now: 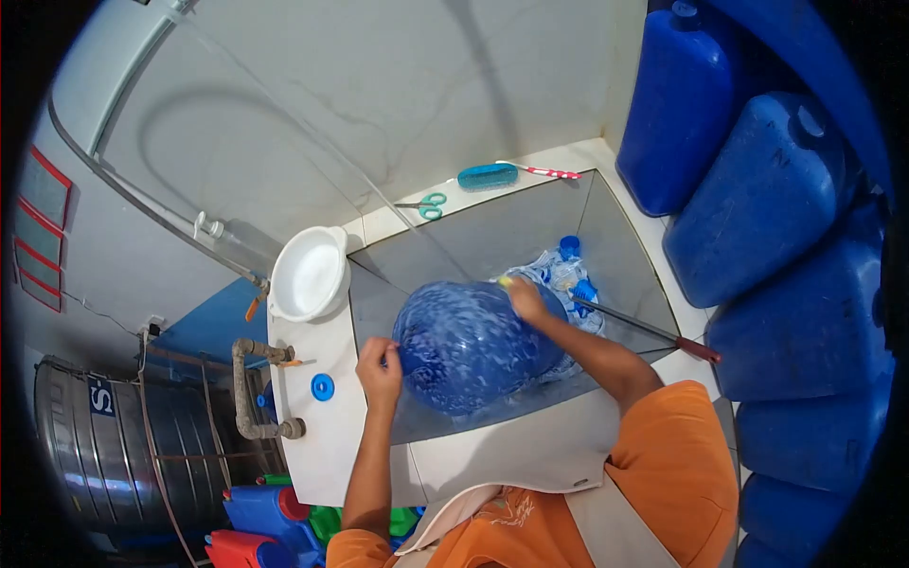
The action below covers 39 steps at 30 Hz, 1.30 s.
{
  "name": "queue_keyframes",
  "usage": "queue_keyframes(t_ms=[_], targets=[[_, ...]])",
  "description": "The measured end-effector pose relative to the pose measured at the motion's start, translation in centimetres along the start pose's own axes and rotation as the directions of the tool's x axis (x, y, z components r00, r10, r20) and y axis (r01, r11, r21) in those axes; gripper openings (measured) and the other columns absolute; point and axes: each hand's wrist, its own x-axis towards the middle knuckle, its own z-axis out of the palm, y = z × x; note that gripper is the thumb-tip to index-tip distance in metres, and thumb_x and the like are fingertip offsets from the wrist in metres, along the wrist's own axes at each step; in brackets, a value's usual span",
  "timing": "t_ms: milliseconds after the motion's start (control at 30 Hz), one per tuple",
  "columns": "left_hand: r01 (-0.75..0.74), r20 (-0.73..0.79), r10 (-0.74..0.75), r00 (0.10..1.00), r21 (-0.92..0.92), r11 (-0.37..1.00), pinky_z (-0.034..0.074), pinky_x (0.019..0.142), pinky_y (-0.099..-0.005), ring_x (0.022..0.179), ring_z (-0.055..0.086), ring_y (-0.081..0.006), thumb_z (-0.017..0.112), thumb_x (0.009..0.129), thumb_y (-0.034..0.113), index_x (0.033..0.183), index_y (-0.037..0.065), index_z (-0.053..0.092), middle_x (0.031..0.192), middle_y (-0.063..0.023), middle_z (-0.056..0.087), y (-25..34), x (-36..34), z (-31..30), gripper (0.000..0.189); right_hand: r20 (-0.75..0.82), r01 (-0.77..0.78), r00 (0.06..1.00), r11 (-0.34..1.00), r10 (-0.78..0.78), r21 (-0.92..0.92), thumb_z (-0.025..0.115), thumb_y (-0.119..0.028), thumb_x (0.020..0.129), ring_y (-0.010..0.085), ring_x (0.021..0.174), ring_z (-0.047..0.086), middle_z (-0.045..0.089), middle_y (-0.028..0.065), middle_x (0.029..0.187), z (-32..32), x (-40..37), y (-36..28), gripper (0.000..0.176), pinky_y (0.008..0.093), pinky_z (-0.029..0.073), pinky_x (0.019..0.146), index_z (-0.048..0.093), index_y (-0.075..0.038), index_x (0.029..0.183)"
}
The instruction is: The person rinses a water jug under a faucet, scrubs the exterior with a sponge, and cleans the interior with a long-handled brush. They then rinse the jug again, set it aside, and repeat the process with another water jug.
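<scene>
A big round translucent blue water jug, streaked with white suds, lies in the grey sink basin. My right hand presses a small yellow sponge against the jug's upper right side; only a bit of the sponge shows. At the jug's left edge, my left hand is closed with curled fingers and seems to grip its rim, though the contact is partly hidden. Behind the jug, blue caps and crumpled clear plastic lie in the basin.
Scissors, a teal brush and a red-and-white toothbrush lie on the back ledge. A long-handled brush leans over the right edge. Left stand a white tub and blue ring. Blue canisters line the right.
</scene>
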Motion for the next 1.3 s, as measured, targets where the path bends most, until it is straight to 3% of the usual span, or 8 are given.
queue_keyframes(t_ms=[200, 300, 400, 600, 800, 1067, 1200, 1300], targets=[[0.564, -0.114, -0.552, 0.826, 0.157, 0.811, 0.044, 0.078, -0.0385, 0.082, 0.059, -0.0331, 0.055, 0.084, 0.018, 0.094, 0.001, 0.058, 0.082, -0.0166, 0.061, -0.7, -0.4, 0.7, 0.019, -0.225, 0.251, 0.952, 0.951, -0.208, 0.181, 0.046, -0.017, 0.089, 0.0335, 0.096, 0.053, 0.056, 0.0187, 0.103, 0.2, -3.2, -8.6, 0.024, 0.0438, 0.041, 0.085, 0.055, -0.003, 0.106], [-0.047, 0.032, 0.046, 0.998, 0.011, 0.999, 0.045, 0.079, -0.0384, 0.087, 0.057, -0.0349, 0.054, 0.083, 0.012, 0.093, 0.001, 0.058, 0.085, -0.0152, 0.061, 4.9, 0.0, -0.7, 0.015, 0.397, -0.166, 0.916, 0.851, -0.054, 0.499, 0.047, -0.019, 0.087, 0.0336, 0.090, 0.056, 0.060, 0.0193, 0.090, -0.6, 5.6, -4.0, 0.023, 0.0414, 0.042, 0.082, 0.058, -0.004, 0.100], [-0.269, 0.065, 0.266, 0.962, 0.041, 0.962, 0.045, 0.076, -0.0363, 0.083, 0.058, -0.0328, 0.054, 0.080, 0.007, 0.085, 0.001, 0.059, 0.083, -0.0141, 0.061, -0.2, 0.7, 0.0, 0.010, -0.143, -0.005, 0.990, 0.999, 0.012, 0.045, 0.052, -0.014, 0.080, 0.0331, 0.083, 0.057, 0.060, 0.0154, 0.079, 2.6, 2.5, 3.9, 0.015, 0.0442, 0.040, 0.076, 0.057, -0.004, 0.090], [0.533, -0.108, -0.523, 0.845, 0.118, 0.838, 0.044, 0.075, -0.0378, 0.082, 0.058, -0.0327, 0.050, 0.084, 0.018, 0.087, 0.001, 0.059, 0.087, -0.0144, 0.061, -0.5, -0.4, 1.0, 0.019, -0.123, 0.123, 0.987, 0.978, -0.103, 0.167, 0.045, 0.001, 0.075, 0.0403, 0.102, 0.047, 0.053, 0.0208, 0.102, 0.2, -3.6, -5.3, 0.034, 0.0482, 0.037, 0.087, 0.051, -0.006, 0.108], [-0.497, 0.220, 0.460, 0.860, 0.159, 0.853, 0.043, 0.080, -0.0395, 0.093, 0.054, -0.0350, 0.055, 0.082, 0.014, 0.092, -0.001, 0.058, 0.100, -0.0191, 0.056, 1.6, 0.1, -1.1, 0.018, 0.300, -0.015, 0.954, 1.000, 0.008, 0.019, 0.046, -0.029, 0.086, 0.0381, 0.093, 0.057, 0.060, 0.0237, 0.096, 1.3, 5.1, 4.5, 0.033, 0.0476, 0.042, 0.084, 0.062, -0.001, 0.096], [0.505, 0.002, -0.506, 0.863, 0.033, 0.862, 0.046, 0.073, -0.0407, 0.078, 0.059, -0.0364, 0.052, 0.084, 0.017, 0.097, 0.000, 0.056, 0.094, -0.0201, 0.059, 1.6, -0.7, -0.4, 0.022, -0.220, 0.188, 0.961, 0.979, -0.169, 0.073, 0.042, -0.025, 0.092, 0.0383, 0.107, 0.047, 0.055, 0.0214, 0.108, 1.3, -4.5, -3.9, 0.033, 0.0467, 0.040, 0.090, 0.056, 0.001, 0.107], [-0.563, 0.253, 0.503, 0.826, 0.335, 0.755, 0.046, 0.083, -0.0411, 0.082, 0.058, -0.0375, 0.058, 0.078, 0.012, 0.106, 0.002, 0.057, 0.108, -0.0210, 0.055, 5.6, 1.3, -1.4, 0.030, 0.260, 0.148, 0.947, 0.975, -0.188, 0.165, 0.044, -0.015, 0.087, 0.0376, 0.094, 0.055, 0.059, 0.0239, 0.093, 1.8, 5.0, 4.3, 0.024, 0.0440, 0.042, 0.085, 0.061, 0.002, 0.094], [-0.364, 0.181, 0.337, 0.924, 0.141, 0.921, 0.046, 0.076, -0.0360, 0.083, 0.058, -0.0309, 0.054, 0.076, 0.004, 0.098, 0.004, 0.059, 0.099, -0.0166, 0.059, -0.8, 1.0, -0.1, 0.023, -0.076, -0.318, 0.945, 0.948, 0.317, 0.000, 0.049, -0.007, 0.079, 0.0413, 0.096, 0.053, 0.058, 0.0252, 0.098, 2.1, -0.4, 9.5, 0.023, 0.0486, 0.041, 0.086, 0.060, 0.000, 0.098]])
